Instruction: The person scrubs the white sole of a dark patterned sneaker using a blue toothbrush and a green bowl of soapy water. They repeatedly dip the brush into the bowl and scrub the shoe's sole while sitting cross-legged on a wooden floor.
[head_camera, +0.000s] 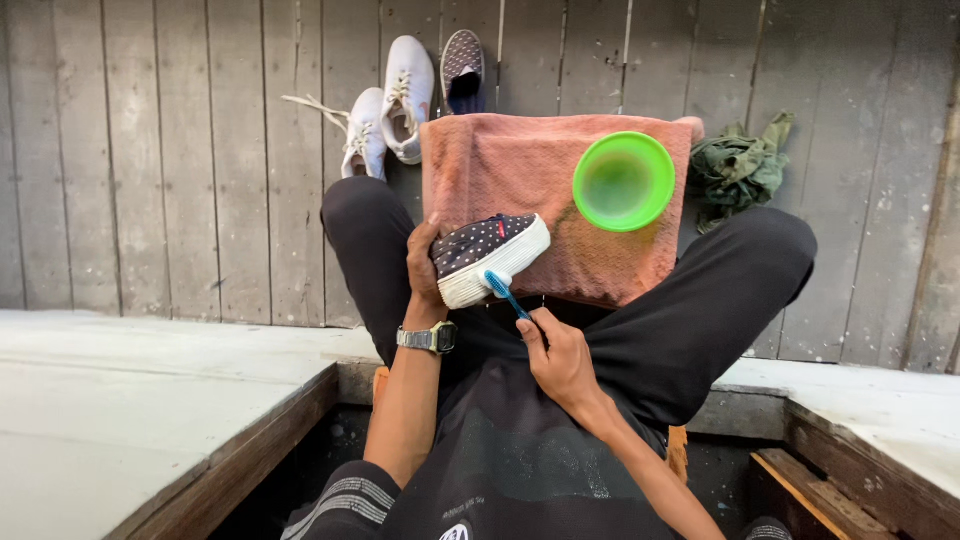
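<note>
L hand (424, 268) is clamped on a dark dotted sneaker (488, 257) w/ white sole, held over a pink towel (520, 170) on the lap. R hand (560, 358), just below-right of the shoe, grips a blue toothbrush (505, 292), bristles touching the sole. Green bowl (624, 181) sits beyond the R hand; white sneakers (390, 115) lie beyond the L hand.

We are looking down at a grey plank floor (150, 150). Two white sneakers (390, 110) are lying together near the top, laces trailing, with a dark slip-on shoe (462, 68) just beside them. A green bowl (624, 181) is sitting on a salmon towel (505, 170) (draped across the lap). An olive cloth (738, 168) is lying crumpled to the right.
</note>
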